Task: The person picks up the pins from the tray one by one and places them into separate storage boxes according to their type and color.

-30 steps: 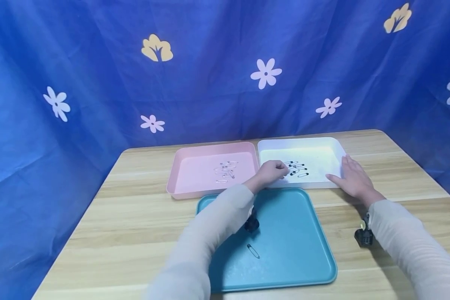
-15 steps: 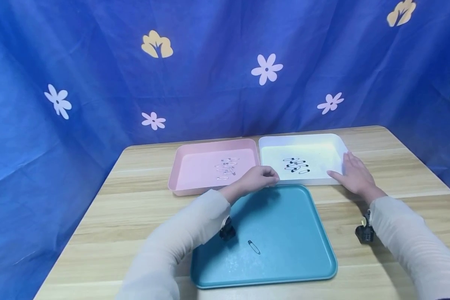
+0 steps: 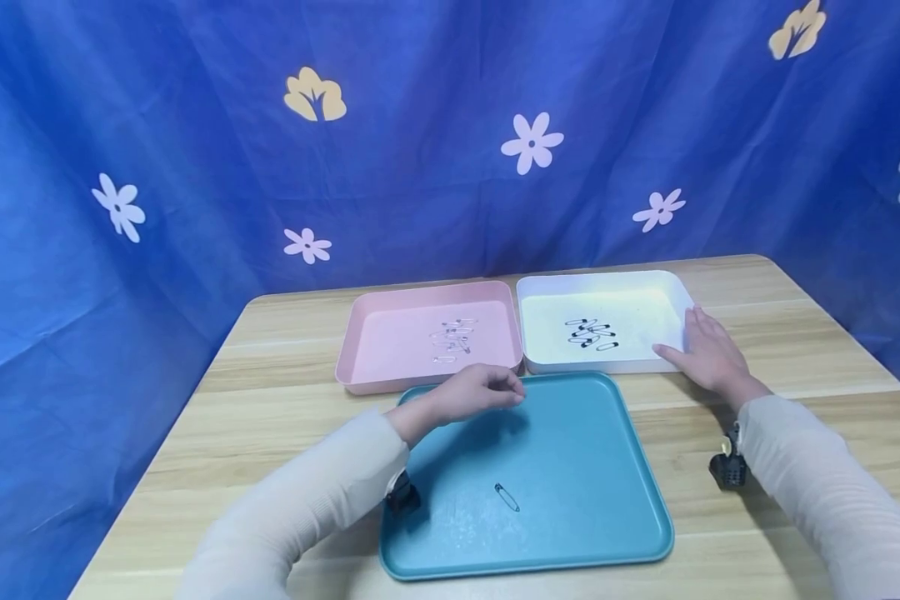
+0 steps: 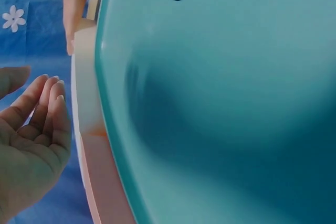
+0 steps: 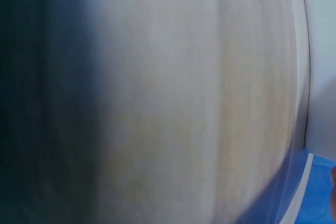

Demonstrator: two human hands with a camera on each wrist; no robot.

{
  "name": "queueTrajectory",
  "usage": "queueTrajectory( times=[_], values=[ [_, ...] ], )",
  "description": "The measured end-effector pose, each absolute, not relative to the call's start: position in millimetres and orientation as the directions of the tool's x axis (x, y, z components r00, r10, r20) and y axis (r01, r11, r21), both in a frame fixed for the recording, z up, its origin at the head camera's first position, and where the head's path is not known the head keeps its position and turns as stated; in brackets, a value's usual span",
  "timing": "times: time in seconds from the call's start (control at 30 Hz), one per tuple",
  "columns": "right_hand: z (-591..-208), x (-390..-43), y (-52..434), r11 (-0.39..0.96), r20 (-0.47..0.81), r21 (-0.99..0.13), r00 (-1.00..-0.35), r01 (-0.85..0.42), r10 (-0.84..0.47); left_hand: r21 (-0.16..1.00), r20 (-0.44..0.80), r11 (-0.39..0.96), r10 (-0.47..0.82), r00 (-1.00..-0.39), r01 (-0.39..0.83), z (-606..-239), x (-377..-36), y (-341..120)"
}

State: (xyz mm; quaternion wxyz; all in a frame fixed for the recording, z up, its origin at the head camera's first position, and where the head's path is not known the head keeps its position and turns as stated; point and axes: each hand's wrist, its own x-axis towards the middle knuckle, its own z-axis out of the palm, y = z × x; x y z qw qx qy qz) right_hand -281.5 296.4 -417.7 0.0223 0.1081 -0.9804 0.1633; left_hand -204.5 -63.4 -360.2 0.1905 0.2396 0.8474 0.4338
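Two trays sit side by side behind a third tray (which holds one pin).

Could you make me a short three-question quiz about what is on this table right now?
1. True or false: the teal tray holds just one pin.
2. Which tray does the right hand touch? A pink tray B white tray C teal tray
3. Fill in: the left hand hovers over the far left part of the ____ tray, holding nothing.

Key: 1 true. 2 B, its fingers rest against the near right corner. 3 teal; the left wrist view shows the palm bare, fingers loosely curled.
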Motion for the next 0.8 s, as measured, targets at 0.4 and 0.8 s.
queueTrajectory(
  times=[0.4,0.8],
  values=[
    [-418.1,-279.7,294.9,0.924,0.072,-0.312,-0.976,-0.219,-0.207,0.813,-0.144,0.527,0.596,-0.790,0.249,-369.4,-186.3,-89.7],
    [-416.4,-280.1,294.3,0.929,0.080,-0.301,-0.976,-0.217,-0.202,0.790,-0.215,0.552,0.658,-0.722,0.268,-383.3,-169.2,-94.2]
  ],
)
